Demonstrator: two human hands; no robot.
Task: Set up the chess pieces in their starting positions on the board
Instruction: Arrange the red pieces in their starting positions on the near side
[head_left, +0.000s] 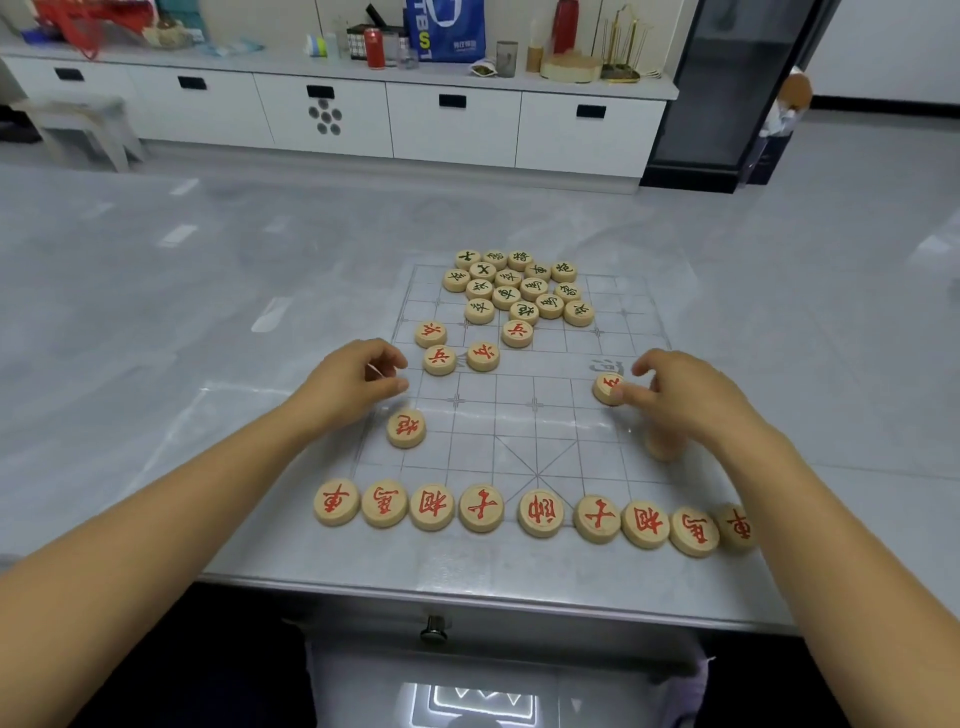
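Where the grey marble-look bench ends nearest the person, nine round wooden red-lettered pieces stand in one row along the near edge of the clear plastic chess board. Further in, the right hand has its grip on one red piece. The left hand is loosely curled; whether it holds something I cannot tell. At the far end, green-lettered wooden pieces lie clustered.

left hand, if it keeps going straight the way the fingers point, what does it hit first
The left hand points right, across the board. The first thing in that line looks like the nearest red-marked piece, just past the fingertips, with another red-marked piece beyond it. Height above the board is hard to judge.
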